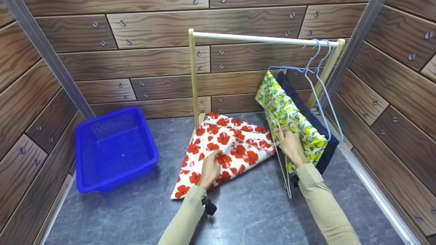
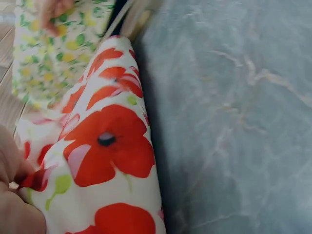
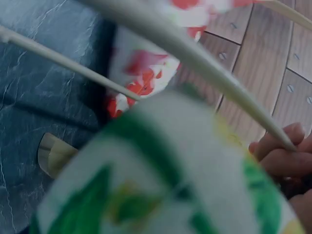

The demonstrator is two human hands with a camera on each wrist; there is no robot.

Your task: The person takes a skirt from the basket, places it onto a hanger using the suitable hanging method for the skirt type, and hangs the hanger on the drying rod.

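Observation:
My left hand (image 1: 210, 170) pinches a white cloth with red flowers (image 1: 238, 153), which spreads over the floor and tapers toward the right. In the left wrist view the fingers (image 2: 12, 195) gather its edge. My right hand (image 1: 292, 147) grips a pale hanger (image 1: 281, 166), its bar (image 3: 219, 80) running into the curled fingers in the right wrist view. Part of the hanger lies across the red-flowered cloth's right end; whether it passes inside the cloth is hidden. Just behind the right hand hangs a lemon-patterned cloth (image 1: 281, 98) on a blue hanger (image 1: 318, 92).
A clothes rack with a white rail (image 1: 245, 36) and wooden posts stands at the back. Behind the lemon-patterned cloth, a dark navy cloth (image 1: 328, 153) hangs from the rack's right end. To the left, a blue plastic basket (image 1: 153, 158) sits on the grey floor (image 1: 112, 217).

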